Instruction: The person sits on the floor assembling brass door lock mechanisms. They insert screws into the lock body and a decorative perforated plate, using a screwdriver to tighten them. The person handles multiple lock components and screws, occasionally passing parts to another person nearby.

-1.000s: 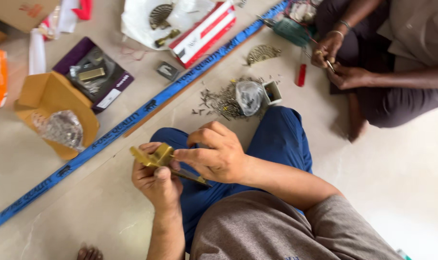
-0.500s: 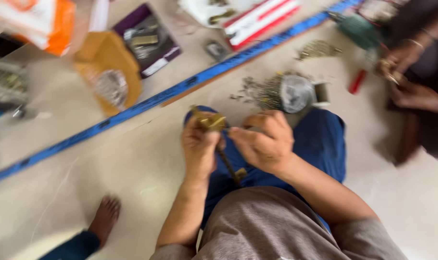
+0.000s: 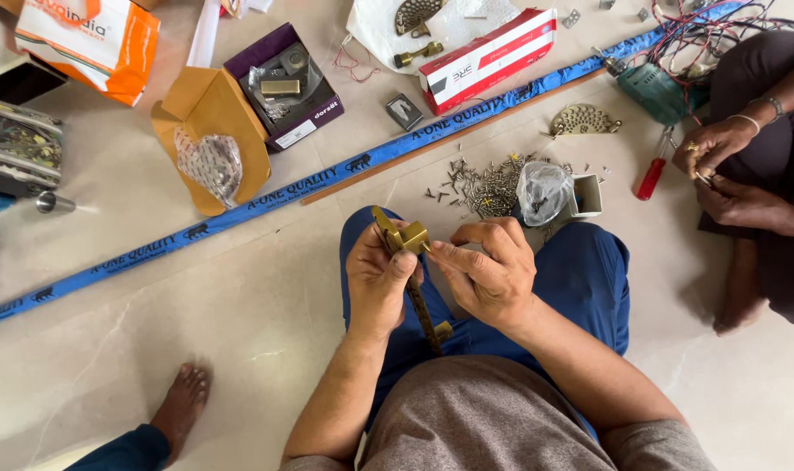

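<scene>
We hold a long brass latch [image 3: 412, 270] over our lap: our left hand [image 3: 375, 281] has its grip closed around the bar, while our right hand [image 3: 488, 272] pinches the bracket at its top end. At one o'clock, loose screws [image 3: 480, 186] lie on the floor [image 3: 196, 314].

Pale glossy tiled floor [image 3: 240, 305]; soft daylight

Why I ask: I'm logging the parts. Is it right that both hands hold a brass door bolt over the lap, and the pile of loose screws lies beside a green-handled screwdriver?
Not quite. The head view shows the screwdriver near the loose screws has a red handle, not green. The left hand and right hand do hold the brass door bolt over the lap.
</scene>
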